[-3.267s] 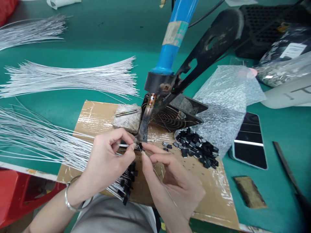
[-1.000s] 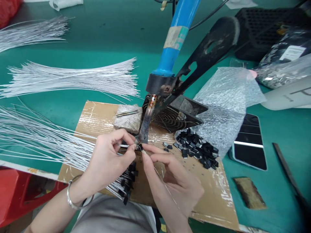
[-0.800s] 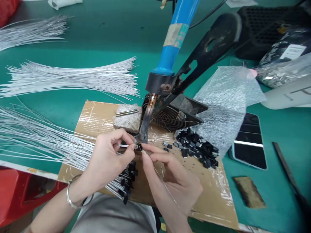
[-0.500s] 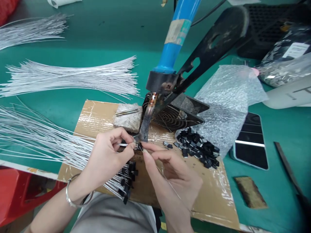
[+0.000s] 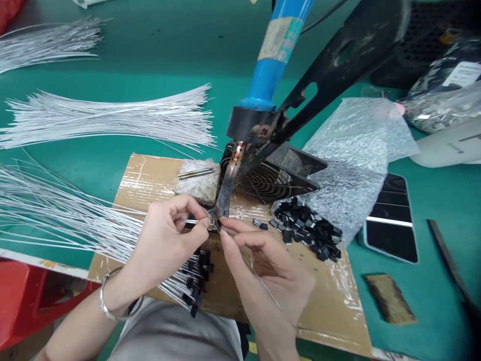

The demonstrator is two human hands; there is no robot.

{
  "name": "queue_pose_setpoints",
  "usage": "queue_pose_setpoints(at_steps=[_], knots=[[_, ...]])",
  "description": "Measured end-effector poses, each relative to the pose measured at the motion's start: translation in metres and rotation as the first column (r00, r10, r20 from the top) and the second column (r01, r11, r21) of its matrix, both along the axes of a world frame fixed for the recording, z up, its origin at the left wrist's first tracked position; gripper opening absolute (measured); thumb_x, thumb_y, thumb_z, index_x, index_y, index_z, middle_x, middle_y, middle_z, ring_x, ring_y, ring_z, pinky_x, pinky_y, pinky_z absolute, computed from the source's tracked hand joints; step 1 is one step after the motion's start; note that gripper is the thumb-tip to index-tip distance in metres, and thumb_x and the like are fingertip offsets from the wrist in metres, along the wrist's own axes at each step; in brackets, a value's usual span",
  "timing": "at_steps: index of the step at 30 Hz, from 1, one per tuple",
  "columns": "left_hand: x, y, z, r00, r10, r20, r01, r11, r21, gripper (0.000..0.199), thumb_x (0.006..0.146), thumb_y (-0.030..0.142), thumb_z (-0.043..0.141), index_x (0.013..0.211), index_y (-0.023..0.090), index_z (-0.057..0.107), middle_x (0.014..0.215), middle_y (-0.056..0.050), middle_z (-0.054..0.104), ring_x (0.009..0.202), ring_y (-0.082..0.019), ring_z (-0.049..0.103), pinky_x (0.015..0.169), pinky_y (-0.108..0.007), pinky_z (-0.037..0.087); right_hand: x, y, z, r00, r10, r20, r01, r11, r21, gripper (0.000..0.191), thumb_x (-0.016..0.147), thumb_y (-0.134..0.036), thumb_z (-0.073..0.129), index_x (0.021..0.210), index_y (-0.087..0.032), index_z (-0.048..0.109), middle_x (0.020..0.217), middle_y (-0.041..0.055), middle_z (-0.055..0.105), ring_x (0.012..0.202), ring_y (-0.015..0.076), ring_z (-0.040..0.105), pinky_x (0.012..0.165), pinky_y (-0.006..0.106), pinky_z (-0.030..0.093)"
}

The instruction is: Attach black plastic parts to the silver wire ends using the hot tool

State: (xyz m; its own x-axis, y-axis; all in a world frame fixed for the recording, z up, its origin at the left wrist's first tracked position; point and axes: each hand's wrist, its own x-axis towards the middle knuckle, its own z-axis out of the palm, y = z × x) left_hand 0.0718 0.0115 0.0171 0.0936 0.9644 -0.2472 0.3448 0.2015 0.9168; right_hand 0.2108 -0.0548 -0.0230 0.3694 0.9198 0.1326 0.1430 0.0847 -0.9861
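Note:
My left hand (image 5: 169,245) pinches a white wire (image 5: 190,221) between thumb and forefinger, just below the soldering iron's tip. My right hand (image 5: 268,276) is closed on a thin strand of solder wire (image 5: 268,291) that runs back across the palm. At its fingertips is a small black connector (image 5: 217,225), partly hidden by the fingers. The soldering iron (image 5: 263,80) is clamped with its blue handle up, and its dark bent tip (image 5: 225,195) points down at the work between both hands. White wires with black ends (image 5: 193,288) lie beneath my left forearm.
A heap of black connectors (image 5: 308,230) lies on the cardboard (image 5: 326,301), beside bubble wrap (image 5: 345,145). Behind the iron stands a black fan (image 5: 270,180). White wire bundles (image 5: 112,118) spread to the left. A phone (image 5: 391,220) and a brown sponge (image 5: 389,298) lie right.
The view has shifted slightly, so the iron's stand looks larger. Both hands keep nearly the same place and grip under the tip.

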Motion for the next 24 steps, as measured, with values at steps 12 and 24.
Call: queue_pose_setpoints(at_steps=[12, 24], knots=[[-0.0012, -0.0010, -0.0004, 1.000, -0.002, -0.005, 0.002, 1.000, 0.003, 0.009, 0.074, 0.019, 0.074, 0.068, 0.020, 0.067, 0.074, -0.004, 0.072, 0.066, -0.018, 0.065, 0.055, -0.026, 0.049, -0.0023, 0.0006, 0.0033, 0.999, -0.032, 0.012, 0.032, 0.999, 0.001, 0.014, 0.091, -0.018, 0.078, 0.079, -0.023, 0.072, 0.103, 0.0051, 0.085, 0.097, 0.0215, 0.082, 0.088, 0.032, 0.066], [-0.0001, 0.0002, 0.0017, 1.000, -0.002, 0.004, 0.002, 1.000, -0.004, 0.011, 0.073, 0.019, 0.075, 0.066, 0.020, 0.067, 0.072, -0.004, 0.072, 0.068, -0.019, 0.066, 0.055, -0.027, 0.051, -0.0024, 0.0005, 0.0006, 1.000, -0.023, 0.001, 0.023, 1.000, 0.012, 0.014, 0.090, -0.014, 0.078, 0.081, -0.024, 0.073, 0.104, 0.0028, 0.085, 0.099, 0.0204, 0.082, 0.089, 0.030, 0.065]])
